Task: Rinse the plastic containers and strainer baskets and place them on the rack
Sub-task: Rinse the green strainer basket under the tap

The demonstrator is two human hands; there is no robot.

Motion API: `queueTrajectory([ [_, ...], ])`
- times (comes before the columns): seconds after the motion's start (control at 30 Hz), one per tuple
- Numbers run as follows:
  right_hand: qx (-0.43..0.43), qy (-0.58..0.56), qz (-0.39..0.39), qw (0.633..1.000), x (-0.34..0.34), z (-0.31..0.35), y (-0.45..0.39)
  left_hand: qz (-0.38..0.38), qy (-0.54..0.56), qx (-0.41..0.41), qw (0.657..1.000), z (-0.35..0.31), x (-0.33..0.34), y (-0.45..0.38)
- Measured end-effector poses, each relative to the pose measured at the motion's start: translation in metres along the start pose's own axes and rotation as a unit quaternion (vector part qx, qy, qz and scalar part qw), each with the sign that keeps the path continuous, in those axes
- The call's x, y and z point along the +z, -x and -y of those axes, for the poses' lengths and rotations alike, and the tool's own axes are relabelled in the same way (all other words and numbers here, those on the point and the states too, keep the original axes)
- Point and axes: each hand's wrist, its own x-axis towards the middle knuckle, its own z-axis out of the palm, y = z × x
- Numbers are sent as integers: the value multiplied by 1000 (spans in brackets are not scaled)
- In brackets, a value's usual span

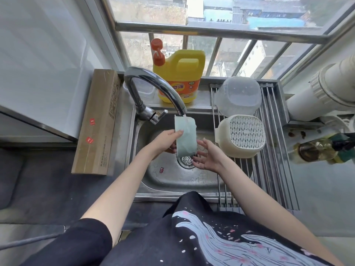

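- Nearest, at the lower middle of the frame, two bare forearms reach over the sink (pixel 167 181), so drips fall into the basin.
- Centrally, the left hand (pixel 165 140) grips the pale green container (pixel 186 137) by its side; the right hand (pixel 206 157) is spread, palm up, just beside and below its lower end, seemingly ready to steady or turn it.
- Above that, the container's upper end sits under the faucet (pixel 153 87) spout, likely so water runs through.
- Right of centre, the rack (pixel 272 166) already carries a cream strainer basket (pixel 242 136) and, further back, a clear container (pixel 238 97), both upturned, presumably to drain.
- Farthest, a yellow detergent jug (pixel 180 75) stands by the window.
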Motion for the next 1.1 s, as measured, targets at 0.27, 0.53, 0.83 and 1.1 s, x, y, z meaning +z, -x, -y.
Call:
queueTrajectory([
  [0.27, -9, 5, 25, 1000, 9, 2, 6, 62, -51, 15, 997, 6, 0, 7],
  [0.53, -29, -6, 40, 999, 7, 3, -1, 110, -230, 49, 966, 8, 2, 19],
  [0.83, -94, 29, 13, 995, 19, 1, 10, 115, -203, 30, 972, 9, -4, 29],
  [1.1, -152, 64, 62, 984, 6, -8, 7, 57, 206, -33, 976, -12, -13, 24],
])
